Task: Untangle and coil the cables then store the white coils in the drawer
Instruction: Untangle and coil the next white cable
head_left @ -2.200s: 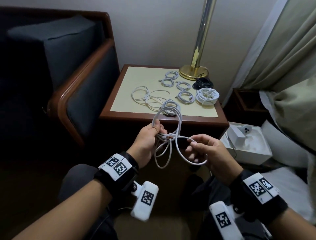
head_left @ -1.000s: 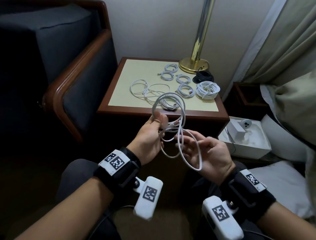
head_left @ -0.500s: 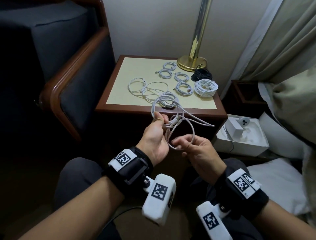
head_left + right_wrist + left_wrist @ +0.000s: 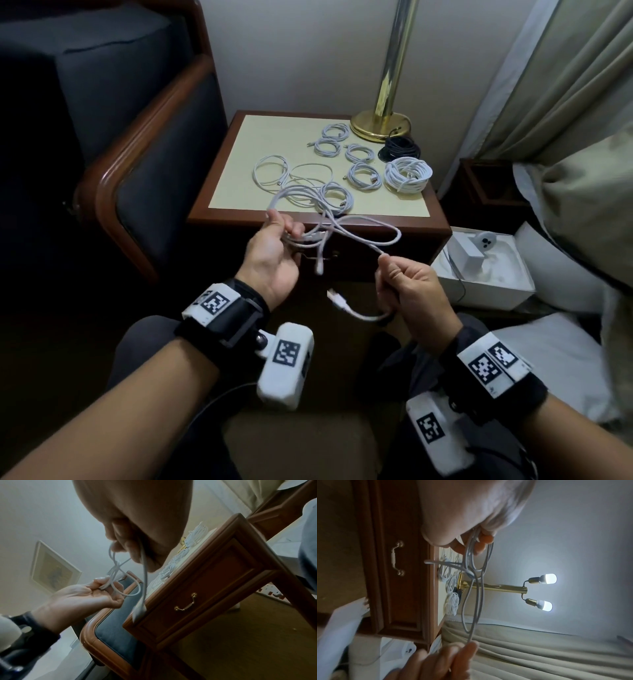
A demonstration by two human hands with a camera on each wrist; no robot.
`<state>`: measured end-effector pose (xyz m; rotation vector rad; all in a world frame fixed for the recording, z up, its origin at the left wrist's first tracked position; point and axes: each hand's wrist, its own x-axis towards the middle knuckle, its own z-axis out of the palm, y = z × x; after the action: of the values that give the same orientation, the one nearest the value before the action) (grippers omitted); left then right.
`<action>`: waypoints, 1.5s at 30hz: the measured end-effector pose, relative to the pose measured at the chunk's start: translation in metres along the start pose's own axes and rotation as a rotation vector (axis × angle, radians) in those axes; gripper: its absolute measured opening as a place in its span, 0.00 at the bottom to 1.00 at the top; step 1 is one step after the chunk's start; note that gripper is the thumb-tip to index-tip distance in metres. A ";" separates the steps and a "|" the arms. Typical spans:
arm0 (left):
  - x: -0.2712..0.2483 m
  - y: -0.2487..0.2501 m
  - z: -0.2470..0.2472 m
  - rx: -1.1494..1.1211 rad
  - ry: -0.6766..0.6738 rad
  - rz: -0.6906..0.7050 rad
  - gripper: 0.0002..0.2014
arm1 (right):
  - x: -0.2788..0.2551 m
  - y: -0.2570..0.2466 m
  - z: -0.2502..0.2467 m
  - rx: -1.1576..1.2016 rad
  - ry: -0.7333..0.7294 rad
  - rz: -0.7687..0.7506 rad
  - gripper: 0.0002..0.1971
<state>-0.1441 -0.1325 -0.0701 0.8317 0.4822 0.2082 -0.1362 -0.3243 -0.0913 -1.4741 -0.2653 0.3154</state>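
Thin, smooth white cable point(image 4: 356, 236) looped before the drawer point(image 4: 342, 260), pinched by left hand point(image 4: 274, 257) and right hand point(image 4: 411, 287).

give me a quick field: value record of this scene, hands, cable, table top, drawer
left hand: left hand grips bunched loops of the white cable
right hand: right hand pinches a strand of the same cable, plug end dangling below
table top: nightstand carries several white coils, one black coil, loose white cable, brass lamp base
drawer: drawer closed, handle untouched
stage: untangling, nothing stored yet
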 end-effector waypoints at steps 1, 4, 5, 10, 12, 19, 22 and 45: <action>0.003 0.005 -0.003 0.000 -0.001 0.017 0.20 | 0.000 0.000 0.000 -0.023 -0.040 0.038 0.20; 0.007 0.017 -0.010 0.028 -0.012 0.098 0.20 | 0.002 0.006 0.001 -0.232 -0.151 0.211 0.16; 0.006 0.020 -0.011 0.056 -0.021 0.127 0.20 | 0.003 0.009 0.000 -0.282 -0.154 0.270 0.13; -0.005 0.023 -0.012 0.227 -0.106 0.235 0.21 | 0.007 0.014 -0.007 -0.477 -0.027 0.292 0.25; -0.009 0.019 -0.010 0.237 -0.135 0.240 0.20 | 0.003 0.007 -0.004 -0.514 -0.008 0.191 0.36; -0.023 -0.003 -0.001 0.223 -0.220 0.116 0.19 | -0.008 0.005 0.010 -0.673 -0.027 -0.142 0.26; -0.026 -0.007 0.006 0.153 -0.234 0.058 0.21 | -0.006 0.012 0.009 -0.736 -0.029 -0.178 0.19; -0.020 -0.009 -0.001 0.157 -0.166 0.055 0.21 | 0.002 0.007 0.002 -0.585 0.154 -0.228 0.05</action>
<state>-0.1625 -0.1447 -0.0707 1.0083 0.3222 0.1516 -0.1353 -0.3217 -0.0985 -2.0097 -0.4207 -0.0729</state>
